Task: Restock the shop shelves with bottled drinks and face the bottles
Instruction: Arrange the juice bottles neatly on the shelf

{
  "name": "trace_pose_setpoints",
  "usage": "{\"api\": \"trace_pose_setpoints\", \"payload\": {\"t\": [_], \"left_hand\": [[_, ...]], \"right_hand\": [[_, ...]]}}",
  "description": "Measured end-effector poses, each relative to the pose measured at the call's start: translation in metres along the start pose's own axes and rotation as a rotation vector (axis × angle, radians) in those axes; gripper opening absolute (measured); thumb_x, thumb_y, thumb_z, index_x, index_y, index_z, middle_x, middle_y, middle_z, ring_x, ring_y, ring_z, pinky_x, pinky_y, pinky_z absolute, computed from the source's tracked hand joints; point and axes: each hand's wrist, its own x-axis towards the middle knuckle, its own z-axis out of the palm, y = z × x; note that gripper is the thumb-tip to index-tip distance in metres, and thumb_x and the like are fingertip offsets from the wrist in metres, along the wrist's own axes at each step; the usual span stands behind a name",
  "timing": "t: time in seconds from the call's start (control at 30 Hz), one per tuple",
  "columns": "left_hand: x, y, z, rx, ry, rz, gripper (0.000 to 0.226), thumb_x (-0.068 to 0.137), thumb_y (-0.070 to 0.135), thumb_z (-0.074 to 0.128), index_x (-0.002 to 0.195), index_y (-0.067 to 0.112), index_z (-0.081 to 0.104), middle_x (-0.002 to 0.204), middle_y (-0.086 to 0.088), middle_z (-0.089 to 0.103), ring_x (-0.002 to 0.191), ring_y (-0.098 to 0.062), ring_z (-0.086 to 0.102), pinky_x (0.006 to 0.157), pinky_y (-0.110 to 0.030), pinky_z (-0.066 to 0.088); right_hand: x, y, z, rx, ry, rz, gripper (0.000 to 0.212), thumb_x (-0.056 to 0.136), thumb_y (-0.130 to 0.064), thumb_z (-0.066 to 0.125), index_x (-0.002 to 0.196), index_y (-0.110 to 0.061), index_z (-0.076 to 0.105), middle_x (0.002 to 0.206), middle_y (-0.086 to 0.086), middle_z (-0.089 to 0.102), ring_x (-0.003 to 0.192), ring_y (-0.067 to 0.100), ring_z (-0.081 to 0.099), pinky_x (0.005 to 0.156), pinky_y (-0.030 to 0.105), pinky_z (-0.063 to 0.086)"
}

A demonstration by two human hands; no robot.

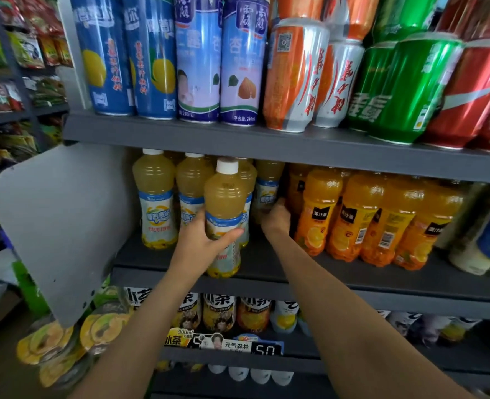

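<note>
two hands at work: left grips pale-yellow plastic juice bottle for shelving; right's grasp, reaching far among bottles, cannot tell.

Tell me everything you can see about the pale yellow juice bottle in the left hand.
The clear plastic bottle of pale yellow juice has a white screw cap and a blue-and-white wrap label. It stands roughly upright at the front of the grey middle shelf, ahead of matching bottles. The left hand grips its label band.
</note>
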Motion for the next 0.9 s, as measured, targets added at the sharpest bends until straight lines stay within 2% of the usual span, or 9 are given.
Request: {"api": "trace_pose_setpoints", "payload": {"t": [0.1, 0.3, 0.4, 0.5, 0.6, 0.67, 0.7, 0.83, 0.9], "left_hand": [[0.002, -0.002, -0.002, -0.001, -0.013, -0.006, 0.046, 0.075, 0.032, 0.073, 0.114, 0.024, 0.049, 0.109, 0.011, 0.060, 0.102, -0.005, 0.056, 0.087, -0.023, 0.046], [0.002, 0.000, -0.003, 0.013, -0.016, -0.018, 0.045, 0.075, 0.031, 0.073, 0.113, 0.023, 0.050, 0.108, 0.009, 0.059, 0.101, -0.006, 0.056, 0.085, -0.023, 0.044], [0.001, 0.005, -0.003, 0.088, -0.008, -0.004, 0.045, 0.073, 0.033, 0.074, 0.111, 0.022, 0.052, 0.105, 0.010, 0.059, 0.097, -0.005, 0.056, 0.082, -0.023, 0.045], [0.000, 0.011, 0.002, 0.153, 0.024, 0.044, 0.042, 0.071, 0.033, 0.077, 0.106, 0.019, 0.057, 0.100, 0.007, 0.063, 0.091, -0.006, 0.058, 0.078, -0.022, 0.045], [0.005, 0.017, 0.020, 0.198, 0.024, 0.079, 0.049, 0.070, 0.038, 0.077, 0.108, 0.013, 0.060, 0.103, 0.000, 0.067, 0.093, -0.013, 0.061, 0.078, -0.023, 0.045], [0.009, 0.018, 0.036, 0.242, 0.020, 0.079, 0.055, 0.069, 0.043, 0.076, 0.110, 0.011, 0.058, 0.105, -0.003, 0.067, 0.097, -0.017, 0.063, 0.079, -0.026, 0.048], [0.011, 0.019, 0.043, 0.271, 0.026, 0.074, 0.057, 0.069, 0.046, 0.075, 0.110, 0.010, 0.057, 0.105, -0.004, 0.067, 0.099, -0.019, 0.063, 0.080, -0.028, 0.049], [0.012, 0.024, 0.062, 0.245, 0.035, 0.097, 0.060, 0.072, 0.043, 0.074, 0.116, 0.008, 0.052, 0.113, -0.006, 0.063, 0.107, -0.020, 0.059, 0.085, -0.028, 0.046], [0.006, 0.018, 0.058, 0.231, 0.107, 0.131, 0.062, 0.075, 0.042, 0.072, 0.122, 0.008, 0.051, 0.119, -0.006, 0.059, 0.111, -0.019, 0.055, 0.091, -0.031, 0.046]], "right_hand": [[-0.001, 0.003, 0.006, -0.032, 0.056, -0.032, 0.047, 0.085, -0.017, 0.065, 0.125, -0.005, 0.043, 0.128, 0.016, 0.053, 0.118, 0.032, 0.052, 0.095, 0.041, 0.046], [-0.014, 0.009, 0.007, -0.071, 0.098, -0.089, 0.049, 0.083, -0.018, 0.067, 0.123, -0.003, 0.042, 0.126, 0.018, 0.052, 0.117, 0.033, 0.052, 0.095, 0.043, 0.046], [-0.025, 0.007, 0.000, -0.046, 0.105, -0.122, 0.053, 0.086, -0.016, 0.063, 0.130, -0.001, 0.037, 0.130, 0.019, 0.047, 0.120, 0.033, 0.048, 0.094, 0.037, 0.042], [-0.057, 0.016, -0.015, 0.033, 0.161, -0.345, 0.049, 0.086, -0.002, 0.058, 0.131, 0.001, 0.038, 0.129, 0.017, 0.048, 0.120, 0.030, 0.047, 0.096, 0.025, 0.039], [-0.081, 0.026, -0.034, 0.209, -0.139, -0.417, 0.053, 0.080, 0.008, 0.054, 0.130, -0.006, 0.041, 0.119, 0.003, 0.055, 0.115, 0.021, 0.054, 0.098, 0.032, 0.046], [-0.085, 0.028, -0.045, 0.234, -0.375, -0.390, 0.060, 0.077, -0.001, 0.061, 0.132, -0.011, 0.038, 0.116, -0.003, 0.056, 0.109, 0.013, 0.055, 0.093, 0.028, 0.047], [-0.086, 0.027, -0.049, 0.201, -0.406, -0.381, 0.062, 0.076, -0.007, 0.066, 0.131, -0.012, 0.038, 0.115, -0.004, 0.056, 0.107, 0.011, 0.056, 0.089, 0.024, 0.047], [-0.084, 0.024, -0.053, 0.053, -0.139, -0.375, 0.051, 0.078, -0.007, 0.071, 0.122, -0.008, 0.046, 0.109, 0.004, 0.060, 0.098, 0.016, 0.058, 0.071, 0.013, 0.041], [-0.081, 0.024, -0.050, 0.026, -0.044, -0.359, 0.047, 0.079, -0.009, 0.071, 0.120, -0.006, 0.048, 0.113, 0.008, 0.061, 0.102, 0.019, 0.058, 0.074, 0.015, 0.041]]}}
